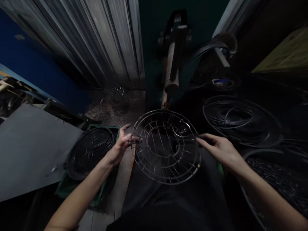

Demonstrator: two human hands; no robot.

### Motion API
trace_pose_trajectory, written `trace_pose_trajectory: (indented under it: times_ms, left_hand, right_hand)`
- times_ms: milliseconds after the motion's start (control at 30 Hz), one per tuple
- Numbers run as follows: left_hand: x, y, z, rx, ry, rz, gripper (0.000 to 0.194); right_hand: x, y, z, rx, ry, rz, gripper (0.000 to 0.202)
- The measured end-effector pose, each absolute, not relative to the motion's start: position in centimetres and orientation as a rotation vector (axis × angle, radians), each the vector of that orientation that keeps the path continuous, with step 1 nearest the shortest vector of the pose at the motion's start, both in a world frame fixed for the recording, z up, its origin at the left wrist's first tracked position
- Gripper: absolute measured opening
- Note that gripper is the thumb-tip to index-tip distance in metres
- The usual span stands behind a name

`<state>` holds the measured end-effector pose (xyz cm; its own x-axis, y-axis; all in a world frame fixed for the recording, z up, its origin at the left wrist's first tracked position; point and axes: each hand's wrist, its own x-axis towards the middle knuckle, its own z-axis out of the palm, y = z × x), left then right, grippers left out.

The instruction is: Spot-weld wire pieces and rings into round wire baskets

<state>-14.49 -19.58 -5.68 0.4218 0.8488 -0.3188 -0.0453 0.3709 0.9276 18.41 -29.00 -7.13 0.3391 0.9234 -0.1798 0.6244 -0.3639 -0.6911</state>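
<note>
A round wire basket (166, 157), made of concentric metal rings joined by short cross wires, hangs in front of my body over my dark-clothed lap. My left hand (122, 141) grips its left rim, thumb raised and fingers reaching in around the wires. A small bent wire piece appears at those fingers, but I cannot tell whether it is separate. On the opposite side, my right hand (218, 147) pinches the rim between thumb and fingers. Just beyond the basket's far edge is a machine with a thick cylindrical arm (171, 64).
At left, a dark round tub (72, 160) of wire pieces rests on a green crate (99, 192), beside a grey panel (33, 147). Coiled wire rings (231, 115) and a bin of small metal parts (276, 179) stand at right. Corrugated metal sheeting (108, 35) rises behind.
</note>
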Motion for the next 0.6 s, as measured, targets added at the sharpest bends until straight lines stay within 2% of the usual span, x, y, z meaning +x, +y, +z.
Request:
trace_pose_trajectory:
  times_ms: [167,400,600]
  left_hand:
    - [-17.2,-19.6,-4.1,0.964,1.031,0.798,0.078]
    - [-17.3,-18.5,-3.1,0.905,1.021,0.922,0.067]
    - [-16.8,-14.8,-0.3,1.024,1.097,0.905,0.055]
  right_hand:
    - [16.2,-24.1,-7.0,-1.981,-1.365,0.828,0.037]
    - [15.1,-20.5,-7.8,-1.818,-1.269,0.809,0.036]
    - [13.9,-19.5,-8.4,-1.773,-1.166,0.86,0.032]
